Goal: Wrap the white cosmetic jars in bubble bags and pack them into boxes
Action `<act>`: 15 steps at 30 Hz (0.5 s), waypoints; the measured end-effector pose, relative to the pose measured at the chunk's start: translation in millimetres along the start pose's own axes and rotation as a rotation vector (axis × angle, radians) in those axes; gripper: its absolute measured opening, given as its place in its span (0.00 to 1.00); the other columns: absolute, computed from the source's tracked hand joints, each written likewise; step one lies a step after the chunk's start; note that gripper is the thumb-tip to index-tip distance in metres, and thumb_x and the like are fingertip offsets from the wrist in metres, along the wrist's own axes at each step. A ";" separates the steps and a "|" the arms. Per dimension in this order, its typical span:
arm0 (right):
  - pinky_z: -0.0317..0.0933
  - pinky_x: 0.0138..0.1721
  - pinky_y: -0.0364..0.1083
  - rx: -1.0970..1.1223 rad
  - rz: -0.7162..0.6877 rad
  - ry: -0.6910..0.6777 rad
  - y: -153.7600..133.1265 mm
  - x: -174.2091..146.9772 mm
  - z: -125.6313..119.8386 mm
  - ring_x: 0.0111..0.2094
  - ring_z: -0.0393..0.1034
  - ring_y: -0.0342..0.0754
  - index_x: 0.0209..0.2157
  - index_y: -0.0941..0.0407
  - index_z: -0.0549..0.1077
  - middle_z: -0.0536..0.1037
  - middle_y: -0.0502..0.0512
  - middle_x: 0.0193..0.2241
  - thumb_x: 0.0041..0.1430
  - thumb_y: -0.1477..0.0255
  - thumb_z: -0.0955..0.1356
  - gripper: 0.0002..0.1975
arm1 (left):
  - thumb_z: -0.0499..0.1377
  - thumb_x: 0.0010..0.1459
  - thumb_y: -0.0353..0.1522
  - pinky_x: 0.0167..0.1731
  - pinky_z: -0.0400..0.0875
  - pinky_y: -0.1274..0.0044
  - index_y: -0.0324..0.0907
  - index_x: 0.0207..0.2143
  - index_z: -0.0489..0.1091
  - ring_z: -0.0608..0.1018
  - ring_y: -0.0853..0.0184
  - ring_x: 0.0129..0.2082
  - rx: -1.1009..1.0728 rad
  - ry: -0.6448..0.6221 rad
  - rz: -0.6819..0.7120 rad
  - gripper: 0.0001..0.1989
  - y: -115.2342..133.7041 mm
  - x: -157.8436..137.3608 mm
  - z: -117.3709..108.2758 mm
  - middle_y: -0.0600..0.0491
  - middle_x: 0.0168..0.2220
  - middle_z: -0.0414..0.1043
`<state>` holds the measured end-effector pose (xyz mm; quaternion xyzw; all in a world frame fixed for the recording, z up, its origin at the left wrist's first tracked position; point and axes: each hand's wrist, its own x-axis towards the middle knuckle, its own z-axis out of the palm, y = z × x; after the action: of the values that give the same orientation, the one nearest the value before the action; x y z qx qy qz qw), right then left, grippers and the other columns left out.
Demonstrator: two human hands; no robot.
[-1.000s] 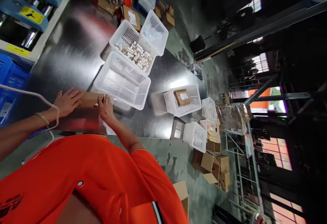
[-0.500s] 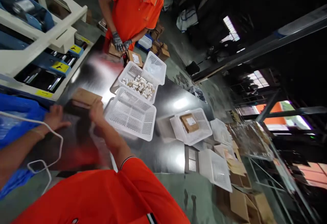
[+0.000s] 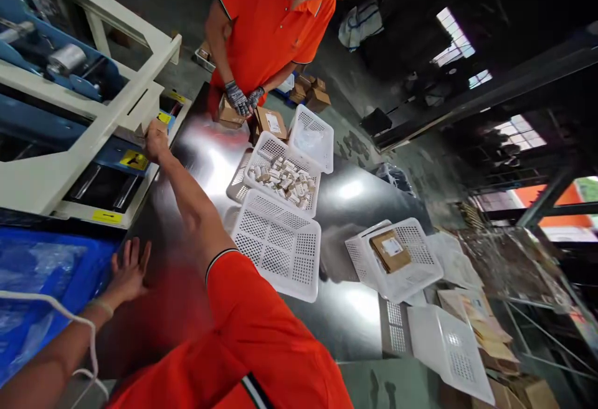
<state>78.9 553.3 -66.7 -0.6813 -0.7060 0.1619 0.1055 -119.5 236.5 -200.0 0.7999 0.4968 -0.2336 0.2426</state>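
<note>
My right hand [image 3: 156, 140] is stretched forward to the edge of the cream and blue roller machine [image 3: 135, 107], beside its yellow labels. Its fingers are curled, and what they hold, if anything, is hidden by the hand and the machine's housing. My left hand [image 3: 128, 272] is open, fingers spread, low over the metal table [image 3: 187, 272] next to the blue bin [image 3: 96, 272]. To the right of my right arm sit a white perforated basket [image 3: 275, 244] with nothing in it and another basket [image 3: 261, 141] full of small white-and-brown pieces.
Across the table a co-worker in orange [image 3: 268, 29] rests gloved hands on a cardboard box [image 3: 228, 113]. On the right, a tilted white basket [image 3: 420, 256] carries a flat brown package [image 3: 390, 250]. A white cord [image 3: 51, 300] hangs across my left forearm.
My right hand has moved forward from the table to the machine. The brown cardboard box it touched no longer shows on the table. My left hand's fingers now point forward. The view has shifted.
</note>
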 end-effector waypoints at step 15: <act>0.67 0.68 0.58 -0.196 0.564 -0.234 105.2 -510.7 -28.6 0.66 0.74 0.63 0.68 0.65 0.72 0.79 0.77 0.63 0.74 0.66 0.74 0.28 | 0.57 0.38 0.66 0.76 0.39 0.41 0.26 0.83 0.32 0.26 0.31 0.82 0.051 0.036 0.015 0.83 -15.4 1.5 5.2 0.22 0.81 0.12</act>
<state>212.2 48.9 -42.8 -0.8338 -0.5091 0.1930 -0.0914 -133.5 240.3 -207.4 0.8138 0.4887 -0.2299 0.2147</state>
